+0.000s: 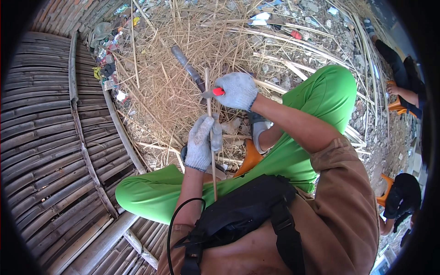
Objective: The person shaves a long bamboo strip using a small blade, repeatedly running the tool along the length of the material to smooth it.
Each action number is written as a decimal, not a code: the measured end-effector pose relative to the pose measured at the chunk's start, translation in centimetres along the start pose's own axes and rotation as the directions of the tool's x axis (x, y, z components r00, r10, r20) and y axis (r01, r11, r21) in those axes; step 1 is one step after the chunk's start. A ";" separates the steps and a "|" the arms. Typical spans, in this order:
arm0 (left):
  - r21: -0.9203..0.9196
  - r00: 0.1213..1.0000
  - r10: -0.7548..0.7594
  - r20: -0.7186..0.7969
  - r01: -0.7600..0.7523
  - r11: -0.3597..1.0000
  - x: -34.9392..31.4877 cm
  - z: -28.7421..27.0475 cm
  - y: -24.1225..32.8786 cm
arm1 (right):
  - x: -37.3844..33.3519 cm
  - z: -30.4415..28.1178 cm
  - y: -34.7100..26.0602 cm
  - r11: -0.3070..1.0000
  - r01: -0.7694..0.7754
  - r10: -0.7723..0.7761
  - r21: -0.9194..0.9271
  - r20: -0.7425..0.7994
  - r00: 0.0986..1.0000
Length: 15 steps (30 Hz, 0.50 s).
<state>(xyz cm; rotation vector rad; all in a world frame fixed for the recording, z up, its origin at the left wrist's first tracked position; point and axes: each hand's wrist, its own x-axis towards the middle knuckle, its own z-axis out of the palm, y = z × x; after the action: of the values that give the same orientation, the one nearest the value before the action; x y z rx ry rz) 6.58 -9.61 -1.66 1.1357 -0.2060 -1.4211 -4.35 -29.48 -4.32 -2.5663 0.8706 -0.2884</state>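
A thin pale bamboo strip stands lengthwise in front of me, its lower end near my lap. My left hand, in a grey-white knit glove, is closed around the strip's middle. In a matching glove, my right hand grips a knife with a red handle. The short knife blade lies across the strip above my left hand and appears to touch it. Just beyond the hands, a dark rod-like piece slants over the shavings; its lower part passes behind the strip.
Dry shavings cover the ground ahead, with long split strips and litter around them. A slatted bamboo platform borders my left. Under me is an orange stool. Two other people are at the right edge.
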 end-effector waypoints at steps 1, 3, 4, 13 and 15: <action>0.002 1.000 -0.002 0.002 0.002 1.000 0.0 -0.1 0.0 | 0.0 0.0 -0.1 1.000 -0.003 0.003 -0.003 0.000 1.000; 0.055 1.000 0.008 0.008 -0.008 0.998 0.1 -0.2 -0.2 | 0.1 -0.1 -0.2 1.000 0.003 -0.002 -0.023 0.015 1.000; 0.081 1.000 0.012 0.011 -0.013 0.997 0.1 -0.1 -0.2 | 0.1 -0.1 -0.1 0.999 0.006 -0.005 -0.034 0.024 1.000; 0.151 0.993 -0.099 -0.063 0.107 0.983 -0.5 1.0 -0.8 | 1.0 0.1 1.8 0.985 -0.174 0.175 0.018 -0.047 0.984; 0.178 0.992 -0.103 -0.069 0.114 0.977 -0.3 0.7 -1.0 | 1.1 0.1 1.9 0.985 -0.169 0.169 -0.019 -0.018 0.985</action>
<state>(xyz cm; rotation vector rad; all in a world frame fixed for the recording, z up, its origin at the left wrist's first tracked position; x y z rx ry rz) 5.34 -9.46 -1.87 1.3553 -0.2387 -1.4851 -4.50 -31.49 -5.17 -2.4921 1.0954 -0.2513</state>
